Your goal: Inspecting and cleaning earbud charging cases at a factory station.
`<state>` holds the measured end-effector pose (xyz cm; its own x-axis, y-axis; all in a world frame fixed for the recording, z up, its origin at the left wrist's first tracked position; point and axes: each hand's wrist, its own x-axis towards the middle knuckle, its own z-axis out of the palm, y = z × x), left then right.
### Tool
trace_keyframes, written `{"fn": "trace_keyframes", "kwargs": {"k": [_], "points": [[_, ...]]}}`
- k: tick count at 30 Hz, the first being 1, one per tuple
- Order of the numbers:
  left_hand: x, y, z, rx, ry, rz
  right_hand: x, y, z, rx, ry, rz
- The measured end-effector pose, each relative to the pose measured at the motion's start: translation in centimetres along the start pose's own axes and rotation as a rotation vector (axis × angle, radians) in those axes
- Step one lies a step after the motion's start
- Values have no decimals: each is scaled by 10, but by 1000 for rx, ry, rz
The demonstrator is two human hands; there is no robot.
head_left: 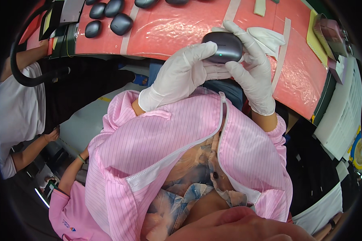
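Note:
Between my two white-gloved hands I hold a dark grey, glossy, rounded earbud case (225, 47), its lid closed. A small green light glows on its front. My left hand (183, 70) grips it from the left, with the thumb on its front edge and the fingers beneath. My right hand (252, 68) wraps the right end, fingers over the top corner and thumb at the lower edge. The case is held just above the near edge of the pink-covered table (169, 28). A crumpled white cloth (265, 40) lies right beside my right hand.
Several similar dark cases (121, 24) lie at the table's far left. Pale tape strips cross the pink cover. A yellow pad (317, 38) and a pinkish box-like device (330, 34) stand at the right edge. A black flexible tube (18, 60) curves at left, near another person (24, 100).

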<state>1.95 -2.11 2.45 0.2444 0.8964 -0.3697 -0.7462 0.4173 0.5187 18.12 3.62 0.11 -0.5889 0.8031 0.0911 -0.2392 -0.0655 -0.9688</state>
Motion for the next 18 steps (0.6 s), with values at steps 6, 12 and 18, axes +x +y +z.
{"fn": "trace_keyframes", "kwargs": {"k": [6,12,18], "points": [[2,-3,-3,-41,-69,34,1,3,2,51,0,-38],[8,6,-11,12,-91,-47,3,-5,-33,-617,100,-265],[16,6,-7,-242,-48,-66,-1,2,-51,-1303,248,-195]]}}
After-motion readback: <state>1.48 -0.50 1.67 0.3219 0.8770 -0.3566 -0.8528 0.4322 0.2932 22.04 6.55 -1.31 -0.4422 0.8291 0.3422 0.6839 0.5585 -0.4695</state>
